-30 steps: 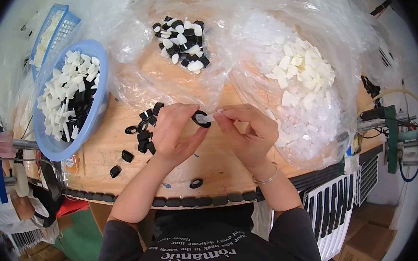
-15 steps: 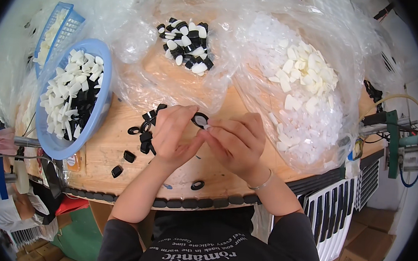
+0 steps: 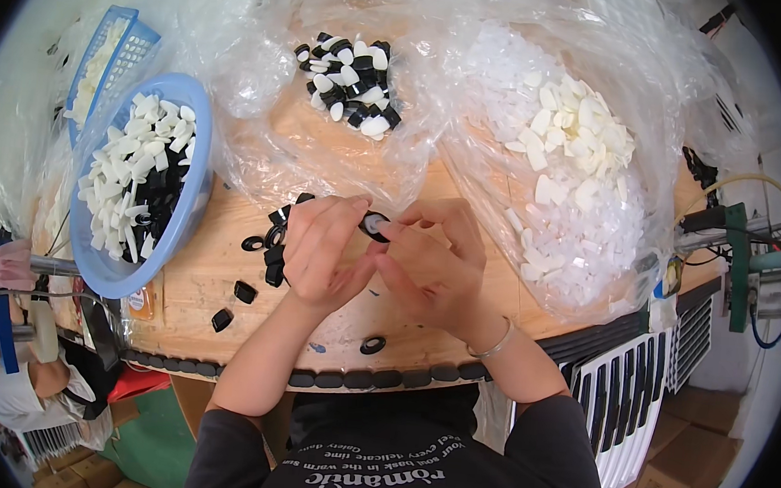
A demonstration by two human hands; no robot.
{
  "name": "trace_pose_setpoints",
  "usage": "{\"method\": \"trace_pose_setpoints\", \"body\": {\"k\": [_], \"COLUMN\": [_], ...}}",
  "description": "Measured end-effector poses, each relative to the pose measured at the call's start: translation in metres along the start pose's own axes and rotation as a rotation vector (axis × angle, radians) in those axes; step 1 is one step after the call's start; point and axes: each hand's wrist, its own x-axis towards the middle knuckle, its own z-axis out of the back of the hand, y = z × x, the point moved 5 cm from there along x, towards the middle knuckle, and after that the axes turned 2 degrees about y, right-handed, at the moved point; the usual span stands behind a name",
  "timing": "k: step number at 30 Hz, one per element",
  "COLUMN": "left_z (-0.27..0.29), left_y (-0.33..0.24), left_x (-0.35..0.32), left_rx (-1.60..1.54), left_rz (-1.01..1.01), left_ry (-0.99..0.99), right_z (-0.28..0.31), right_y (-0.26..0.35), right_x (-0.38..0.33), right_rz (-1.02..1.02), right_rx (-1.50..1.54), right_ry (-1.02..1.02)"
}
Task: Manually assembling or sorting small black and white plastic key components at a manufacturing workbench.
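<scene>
My left hand and right hand meet above the tabletop, both grips clamped on one small black ring with a white insert. I judge: keep the insert square, press evenly with the thumbs.

Two hands, one round blue basin, one rectangular blue basket, one loose black ring.

Both forearms are brought in from the lower edge. The left hand and right hand are pressed together, fingertips pinched, fingers curled inward.
</scene>
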Motion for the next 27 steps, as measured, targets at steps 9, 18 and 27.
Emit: {"method": "trace_pose_setpoints", "body": {"k": [9,18,27], "left_z": [-0.006,-0.011,-0.014], "left_y": [-0.003,-0.002,-0.007], "left_x": [0.003,0.000,0.004], "left_rx": [-0.054,-0.074,-0.085], "left_rz": [-0.012,-0.067,-0.086], "left_ry": [0.037,0.054,0.078], "right_z": [-0.013,-0.022,-0.030], "right_y": [-0.036,-0.038,-0.043], "right_x": [-0.020,-0.024,-0.033], "right_rz": [-0.709,-0.856,-0.845], "right_rx": [0.702,0.805,0.906], "right_ry": [0.072,0.218,0.118]}}
